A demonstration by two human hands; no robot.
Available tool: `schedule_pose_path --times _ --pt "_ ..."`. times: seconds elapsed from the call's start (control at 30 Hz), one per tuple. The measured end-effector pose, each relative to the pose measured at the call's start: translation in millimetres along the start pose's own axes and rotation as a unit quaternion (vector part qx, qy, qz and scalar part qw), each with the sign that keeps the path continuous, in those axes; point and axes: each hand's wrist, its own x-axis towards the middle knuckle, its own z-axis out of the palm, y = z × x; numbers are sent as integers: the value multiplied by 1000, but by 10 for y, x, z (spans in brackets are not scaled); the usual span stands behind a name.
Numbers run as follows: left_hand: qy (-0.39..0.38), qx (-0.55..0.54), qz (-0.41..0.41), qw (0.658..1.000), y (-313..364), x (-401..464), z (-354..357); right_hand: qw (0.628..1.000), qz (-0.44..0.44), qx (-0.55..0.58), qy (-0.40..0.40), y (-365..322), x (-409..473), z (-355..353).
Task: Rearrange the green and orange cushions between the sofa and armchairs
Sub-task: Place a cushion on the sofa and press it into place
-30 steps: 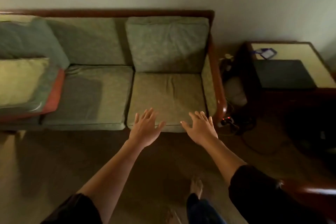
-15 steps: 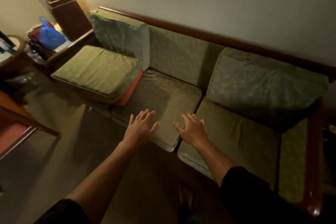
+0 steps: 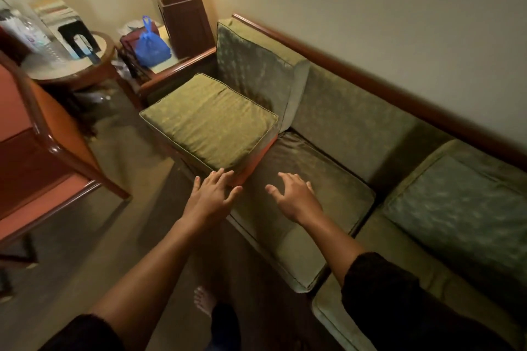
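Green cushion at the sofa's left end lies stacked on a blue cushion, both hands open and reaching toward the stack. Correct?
Not quite. The head view shows the green cushion lies on an orange cushion, not blue. Left hand and right hand are open, reaching.

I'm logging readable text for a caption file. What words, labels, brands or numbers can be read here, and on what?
None can be read.
Plastic bottle on the round table: its label print is too blurred.
Blue bag: no print shows.
Green cushion and sofa: pattern only.
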Motion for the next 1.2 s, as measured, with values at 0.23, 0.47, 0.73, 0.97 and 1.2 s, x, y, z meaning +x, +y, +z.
schedule_pose_path --times 0.23,0.47,0.73,0.97,1.2 --pt "-23 13 24 999 -753 1061 -440 998 48 20 26 -474 994 123" --pt "-41 30 100 994 -1227 2098 -893 992 93 39 74 -875 1835 169" --pt "-43 65 152 985 -1319 3237 -1093 984 132 68 94 -996 2786 -72" --pt "-45 68 158 984 -1419 4216 -1200 987 128 51 79 -1082 3742 -189" --pt "-67 105 205 971 -1692 5392 -1074 984 153 54 67 -1047 4613 -131"
